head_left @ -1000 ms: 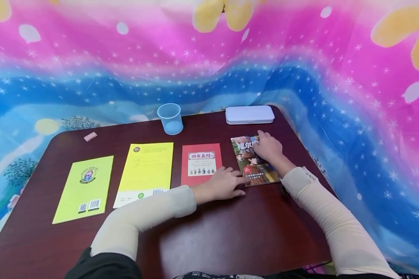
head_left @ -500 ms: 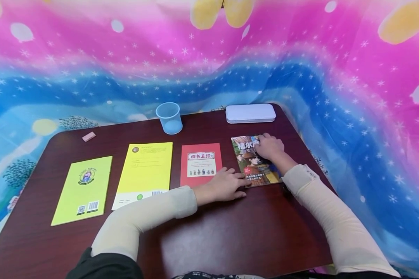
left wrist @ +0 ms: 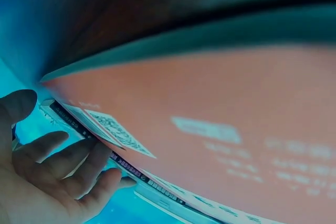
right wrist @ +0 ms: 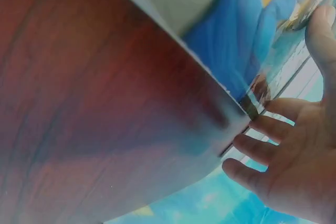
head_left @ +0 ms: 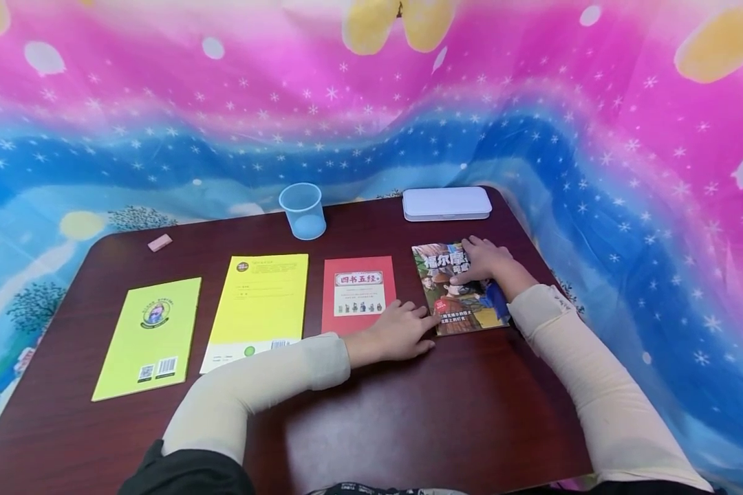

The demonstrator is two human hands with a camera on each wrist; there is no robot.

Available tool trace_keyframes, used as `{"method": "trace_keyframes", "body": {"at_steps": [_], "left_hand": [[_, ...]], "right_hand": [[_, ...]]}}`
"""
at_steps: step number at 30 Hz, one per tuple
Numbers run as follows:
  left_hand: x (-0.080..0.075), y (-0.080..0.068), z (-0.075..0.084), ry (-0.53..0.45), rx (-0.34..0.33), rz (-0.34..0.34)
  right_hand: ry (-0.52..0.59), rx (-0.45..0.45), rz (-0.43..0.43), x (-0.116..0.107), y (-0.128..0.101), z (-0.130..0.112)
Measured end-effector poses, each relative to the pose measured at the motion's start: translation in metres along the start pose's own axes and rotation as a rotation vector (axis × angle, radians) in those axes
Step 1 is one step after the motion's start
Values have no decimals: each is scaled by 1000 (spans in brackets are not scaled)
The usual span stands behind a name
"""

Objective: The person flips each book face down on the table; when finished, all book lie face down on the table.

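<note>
1. Right hand [head_left: 484,260]: lies palm down on the upper right part of the picture book [head_left: 461,292], fingers spread and nearly straight, pressing the cover; nothing gripped. The right wrist view shows the fingers [right wrist: 261,148] fanned out against the cover.
2. Left hand [head_left: 398,331]: flat on the bench [head_left: 408,412], fingers relaxed and extended, fingertips touching the lower left corner of the picture book. The heel of the hand sits just below the red book [head_left: 358,292]. The left wrist view shows fingers [left wrist: 68,158] loosely apart beside a book edge.
3. Picture book: flat on the bench, right end of a row of four, slightly tilted, cover up, near the bench's right edge.
4. Red book: just left of the picture book, flat, white label on its cover.
5. Yellow booklet [head_left: 259,309]: next to the left, flat, barcode at its lower end.
6. Green booklet [head_left: 151,335]: far left of the row, flat, set a little lower than the others.
7. Behind the row: clear blue cup [head_left: 303,210] upright near the back edge; white case [head_left: 446,203] behind the picture book, apart from it; small pink eraser [head_left: 159,242] at back left.
8. Colourful starred cloth [head_left: 532,124] hangs around the bench.
</note>
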State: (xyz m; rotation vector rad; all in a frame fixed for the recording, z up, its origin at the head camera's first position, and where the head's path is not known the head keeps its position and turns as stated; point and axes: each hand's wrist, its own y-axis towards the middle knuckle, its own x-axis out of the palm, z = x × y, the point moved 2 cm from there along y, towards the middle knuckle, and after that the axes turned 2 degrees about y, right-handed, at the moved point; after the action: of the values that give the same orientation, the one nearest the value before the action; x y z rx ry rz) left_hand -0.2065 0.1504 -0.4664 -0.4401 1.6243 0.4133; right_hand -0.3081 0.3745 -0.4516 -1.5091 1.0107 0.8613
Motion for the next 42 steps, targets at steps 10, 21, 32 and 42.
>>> {"method": "trace_keyframes", "body": {"at_steps": [10,21,32,42], "left_hand": [[-3,-7,2,-16,68,-46],[-1,-8,13,-231,-28,-153],[-11,2,0,-1238,-624,-41],[-14,3,5,-1559,-878,22]], "right_hand": [[-29,-16,85,5,6,10],[-17,-39,139,23,1,5],[-83,33,174,31,4,1],[-63,37,176,30,3,-2]]}}
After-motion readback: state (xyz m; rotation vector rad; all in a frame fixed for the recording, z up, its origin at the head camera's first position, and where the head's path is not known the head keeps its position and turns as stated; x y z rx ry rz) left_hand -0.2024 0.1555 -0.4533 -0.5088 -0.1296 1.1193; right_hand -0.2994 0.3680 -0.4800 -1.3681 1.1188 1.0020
